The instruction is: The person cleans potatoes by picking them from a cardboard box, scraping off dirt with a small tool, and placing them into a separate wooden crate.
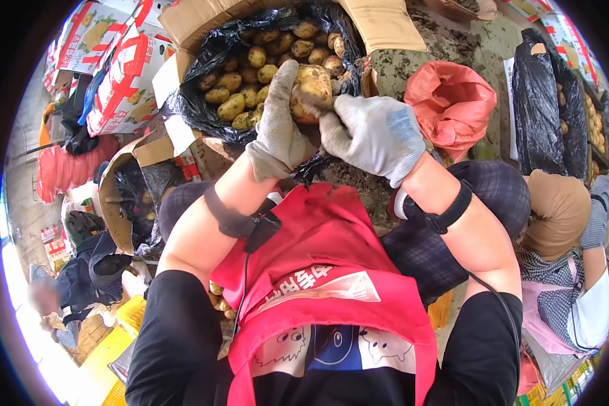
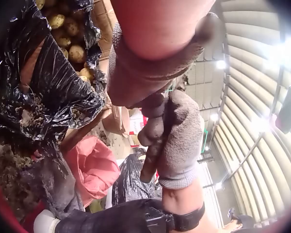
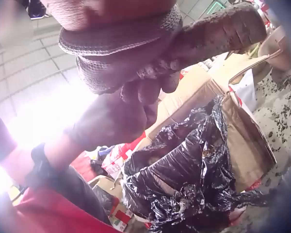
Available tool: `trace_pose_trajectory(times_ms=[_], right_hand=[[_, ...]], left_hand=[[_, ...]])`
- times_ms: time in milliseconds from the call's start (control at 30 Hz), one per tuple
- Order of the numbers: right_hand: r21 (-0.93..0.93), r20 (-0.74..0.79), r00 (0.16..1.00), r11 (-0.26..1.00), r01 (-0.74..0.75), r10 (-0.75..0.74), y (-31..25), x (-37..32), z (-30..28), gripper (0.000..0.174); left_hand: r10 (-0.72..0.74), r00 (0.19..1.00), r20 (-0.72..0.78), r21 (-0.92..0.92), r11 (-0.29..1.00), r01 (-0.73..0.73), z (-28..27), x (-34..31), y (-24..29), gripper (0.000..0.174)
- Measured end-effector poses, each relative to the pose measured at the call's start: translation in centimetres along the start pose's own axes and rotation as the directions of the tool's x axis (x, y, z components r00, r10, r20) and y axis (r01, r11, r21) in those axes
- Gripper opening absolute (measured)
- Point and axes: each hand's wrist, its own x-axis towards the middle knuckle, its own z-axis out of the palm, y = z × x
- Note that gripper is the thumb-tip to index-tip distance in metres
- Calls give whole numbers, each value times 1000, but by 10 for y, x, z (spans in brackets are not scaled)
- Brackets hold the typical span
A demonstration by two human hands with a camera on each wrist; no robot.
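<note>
A large yellow-brown potato (image 1: 311, 86) is gripped in the gloved left hand (image 1: 275, 128), its thumb side raised along the potato. The gloved right hand (image 1: 380, 134) is at the potato's lower right, fingers curled, pinching a small dark blurred thing (image 1: 312, 105) against it; what that is cannot be told. Below the hands lies an open carton lined with black plastic (image 1: 203, 68), holding many potatoes (image 1: 231, 106). In the left wrist view the right hand (image 2: 178, 138) shows curled fingers beside the left hand (image 2: 145, 73). The right wrist view has the right hand (image 3: 116, 60) above the left (image 3: 109, 121).
A red sack (image 1: 450, 101) stands open right of the carton, on soil-strewn ground (image 1: 446, 44). Farther right are a black plastic-lined box (image 1: 540, 101) and another person's gloved hand (image 1: 595, 216). Printed cartons (image 1: 125, 81) and another lined box (image 1: 118, 196) stand left.
</note>
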Motion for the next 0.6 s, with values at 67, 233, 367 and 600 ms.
trace_pose_trajectory(times_ms=[67, 233, 367, 600], right_hand=[[24, -26, 996, 996, -88, 89, 3, 7, -11, 34], [-96, 122, 991, 995, -34, 46, 0, -1, 1, 37], [-25, -18, 1000, 1000, -18, 17, 4, 1, -5, 36], [-136, 89, 978, 975, -174, 187, 19, 9, -9, 35]], left_hand=[[43, 999, -30, -10, 999, -43, -6, 3, 2, 53], [2, 999, -42, 0, 1000, -2, -14, 8, 1, 52], [106, 992, -70, 56, 993, -103, -7, 5, -1, 54], [291, 956, -38, 328, 907, -263, -1, 0, -14, 46]])
